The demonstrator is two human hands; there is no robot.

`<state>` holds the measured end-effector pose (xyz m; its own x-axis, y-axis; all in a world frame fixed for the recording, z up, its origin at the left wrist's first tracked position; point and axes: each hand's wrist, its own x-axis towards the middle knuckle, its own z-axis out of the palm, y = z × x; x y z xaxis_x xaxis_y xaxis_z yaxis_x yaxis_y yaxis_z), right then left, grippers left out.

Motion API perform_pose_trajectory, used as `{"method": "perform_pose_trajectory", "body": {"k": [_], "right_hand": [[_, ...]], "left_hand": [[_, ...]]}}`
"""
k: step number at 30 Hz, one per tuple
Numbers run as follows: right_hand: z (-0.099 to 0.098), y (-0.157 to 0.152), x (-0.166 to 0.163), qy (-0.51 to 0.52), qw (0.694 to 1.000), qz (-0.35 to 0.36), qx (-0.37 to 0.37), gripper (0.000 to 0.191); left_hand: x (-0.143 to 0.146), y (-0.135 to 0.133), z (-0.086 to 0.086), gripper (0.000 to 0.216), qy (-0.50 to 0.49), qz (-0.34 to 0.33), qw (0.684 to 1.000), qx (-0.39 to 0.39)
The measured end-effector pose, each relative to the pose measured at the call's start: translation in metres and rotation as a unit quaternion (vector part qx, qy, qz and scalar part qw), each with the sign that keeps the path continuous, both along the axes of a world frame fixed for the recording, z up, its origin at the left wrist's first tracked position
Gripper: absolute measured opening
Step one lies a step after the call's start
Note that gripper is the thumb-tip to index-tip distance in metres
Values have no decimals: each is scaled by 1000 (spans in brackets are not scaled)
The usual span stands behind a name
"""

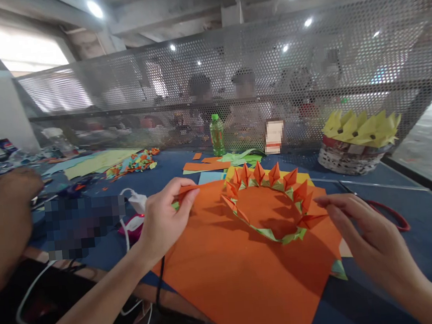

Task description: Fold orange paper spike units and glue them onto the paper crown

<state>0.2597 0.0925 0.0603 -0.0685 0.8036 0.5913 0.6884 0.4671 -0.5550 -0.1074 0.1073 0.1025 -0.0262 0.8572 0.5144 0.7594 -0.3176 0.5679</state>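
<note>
My left hand (167, 214) pinches a small folded orange paper piece (187, 188) between thumb and fingers; a bit of green shows behind the fingers. A ring of folded paper (267, 233), green at its base with pointed orange spikes, lies on a large orange paper sheet (241, 276). Its spikes cover the far and side parts, while the near part is bare green. My right hand (369, 234) is closed beside the ring's right spikes, fingertips at a spike tip. Whether they grip anything is hard to see.
Behind stand a green bottle (217, 136) and a basket (352, 157) topped with yellow paper points. Red-handled scissors (392, 214) lie at right. Paper scraps (133, 164), a white charger (136, 203) and cables are at left, beside another person's arm (9, 220). A perforated screen (130, 89) borders the table.
</note>
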Motion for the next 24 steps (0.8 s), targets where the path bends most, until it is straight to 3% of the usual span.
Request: {"method": "perform_pose_trajectory", "body": {"k": [5,12,18,21,24], "right_hand": [[7,-15,-13,-22,997,55,52,16],[7,-31,-27,21,980,161,-114,27],[-2,-30,-37,27,969,129,-211,38],[-3,-28,-41,34,966,116,-230,38],[-1,-25,-41,60,960,114,-250,38]], "left_hand": [[48,-12,21,28,-118,-171,970,-125],[102,8,0,32,-228,-336,873,-270],[105,4,-16,31,-264,-372,825,-334],[100,3,-21,28,-258,-370,824,-342],[94,4,-24,26,-248,-347,843,-327]]}}
